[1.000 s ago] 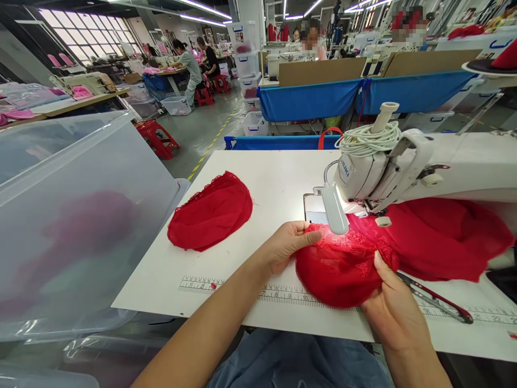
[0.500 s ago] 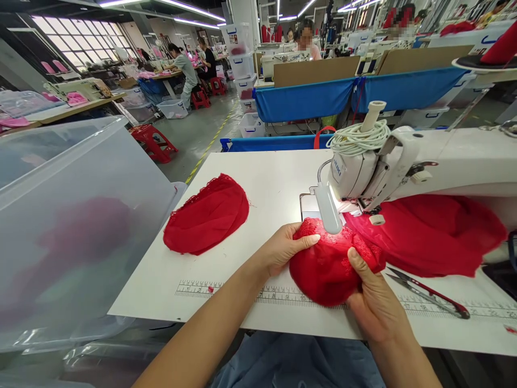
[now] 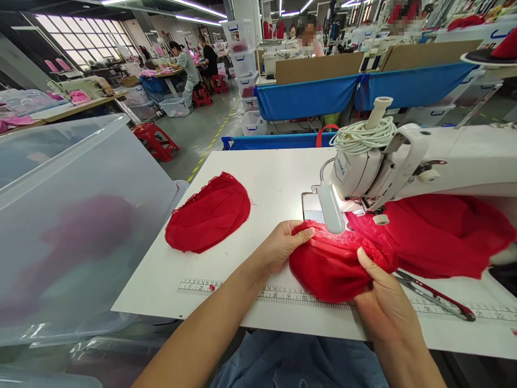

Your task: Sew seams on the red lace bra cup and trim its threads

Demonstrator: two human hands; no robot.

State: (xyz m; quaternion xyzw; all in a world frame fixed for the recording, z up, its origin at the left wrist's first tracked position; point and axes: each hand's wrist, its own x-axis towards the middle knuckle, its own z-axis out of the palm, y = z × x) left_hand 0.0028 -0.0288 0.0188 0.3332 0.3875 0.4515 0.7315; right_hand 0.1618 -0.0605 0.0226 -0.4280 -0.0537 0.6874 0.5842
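Head view: closest in, the right hand grips the right side of a rounded red fabric piece, thumb on top, while the left hand pinches its upper left corner. The piece is held just above the table, in front of the sewing machine; its smooth, softly creased body curves below an openwork lace edge. Printed ruler marks run across the hard white tabletop beneath it. Right of the right hand lies a slim red-and-metal cutting tool. At the left stands a cloudy plastic bin, and a second red piece, oval and lace-edged, lies flat on the table. A grey lamp hangs over the lace, hiding part of it and bleaching it pink. Loose red cloth is bunched under the machine's arm, with pale cord coiled above. Beyond hang blue fabric slings below cardboard panels.
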